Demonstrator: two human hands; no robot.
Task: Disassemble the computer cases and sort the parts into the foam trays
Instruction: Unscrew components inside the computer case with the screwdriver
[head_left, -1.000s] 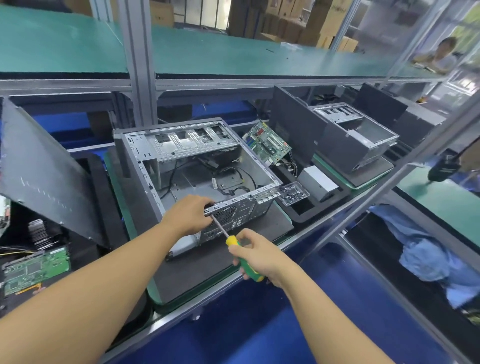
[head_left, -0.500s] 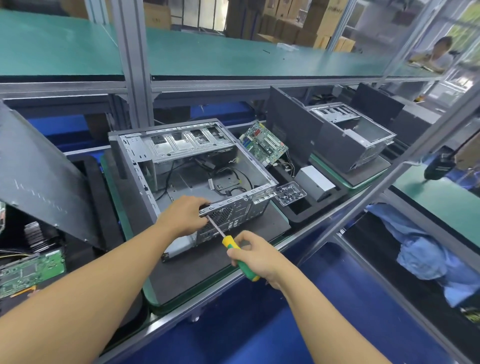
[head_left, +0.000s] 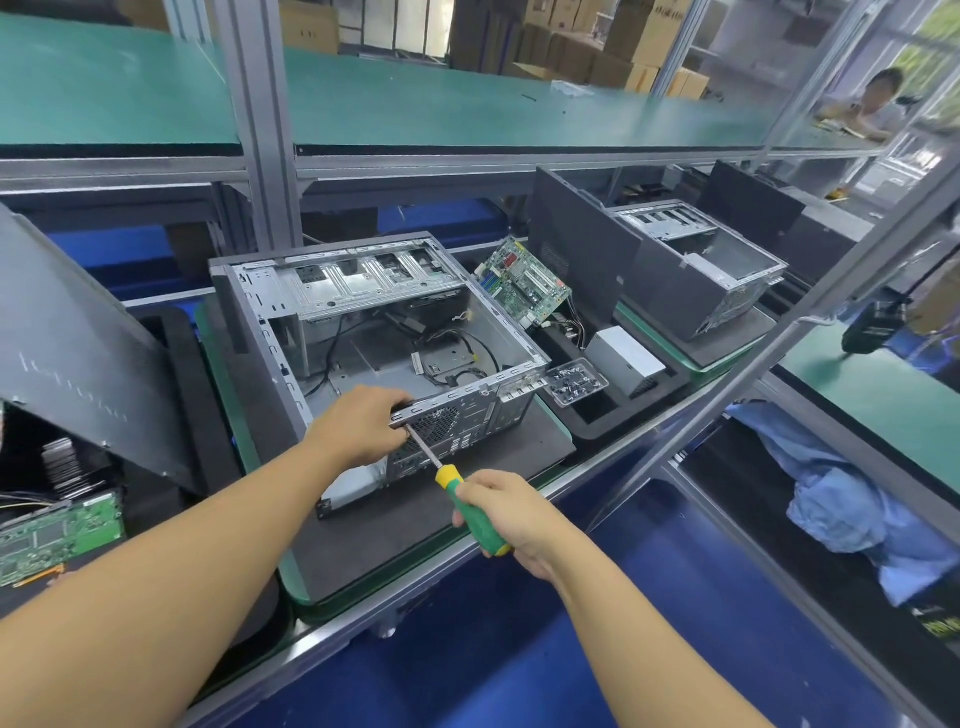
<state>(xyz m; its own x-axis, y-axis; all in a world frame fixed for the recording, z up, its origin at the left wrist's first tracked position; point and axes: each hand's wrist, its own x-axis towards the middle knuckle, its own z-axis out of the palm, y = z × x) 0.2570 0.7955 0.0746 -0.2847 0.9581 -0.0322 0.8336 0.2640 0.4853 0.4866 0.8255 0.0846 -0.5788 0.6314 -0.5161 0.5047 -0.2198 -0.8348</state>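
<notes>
An open grey computer case (head_left: 363, 317) lies on its side on a dark foam pad (head_left: 415, 519), with loose cables inside. My left hand (head_left: 358, 426) grips the case's near top rail at the rear panel. My right hand (head_left: 511, 512) holds a green and yellow screwdriver (head_left: 467, 504), whose shaft points up-left to the rear panel just under my left hand. The tip is hidden behind my left fingers. To the right, a black foam tray (head_left: 613, 415) holds a green motherboard (head_left: 522, 283), a silver power supply (head_left: 626, 358) and a clear box of screws (head_left: 576, 382).
A grey side panel (head_left: 78, 353) leans at the left above a foam tray with a green circuit board (head_left: 57, 535). A second open case (head_left: 696, 265) stands at the right. Metal frame posts (head_left: 260, 124) rise behind. A person sits far right (head_left: 872, 104). Blue cloth (head_left: 852, 509) lies below.
Both hands stay at the rear panel of the case. The screwdriver keeps its place against the panel; my right hand has shifted slightly on its handle.
</notes>
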